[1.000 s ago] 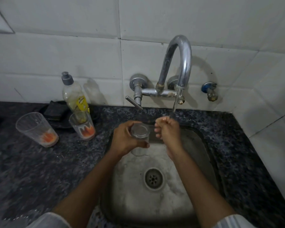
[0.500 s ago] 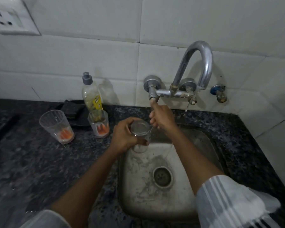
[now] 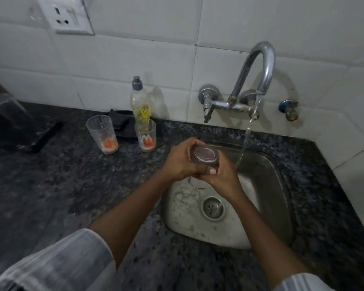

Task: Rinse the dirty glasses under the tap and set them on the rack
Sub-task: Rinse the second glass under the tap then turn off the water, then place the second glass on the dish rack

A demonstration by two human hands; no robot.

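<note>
A clear glass (image 3: 205,156) is held upright over the left side of the steel sink (image 3: 267,198). My left hand (image 3: 181,160) wraps it from the left and my right hand (image 3: 221,175) clasps it from the right and below. The curved tap (image 3: 259,70) runs a thin stream of water (image 3: 245,141) that falls just right of the glass. Two more glasses with orange residue at the bottom stand on the counter: one (image 3: 102,134) further left, one (image 3: 145,136) nearer the sink.
A dish-soap bottle (image 3: 140,106) stands behind the glasses by the tiled wall, next to a dark cloth (image 3: 120,122). Dark speckled counter (image 3: 51,196) surrounds the sink. A small valve (image 3: 288,108) sticks out right of the tap. A wall socket (image 3: 66,15) is at upper left.
My right hand came down from the tap handle and joined the left hand on the glass. Water now runs from the spout. The view shifted left.
</note>
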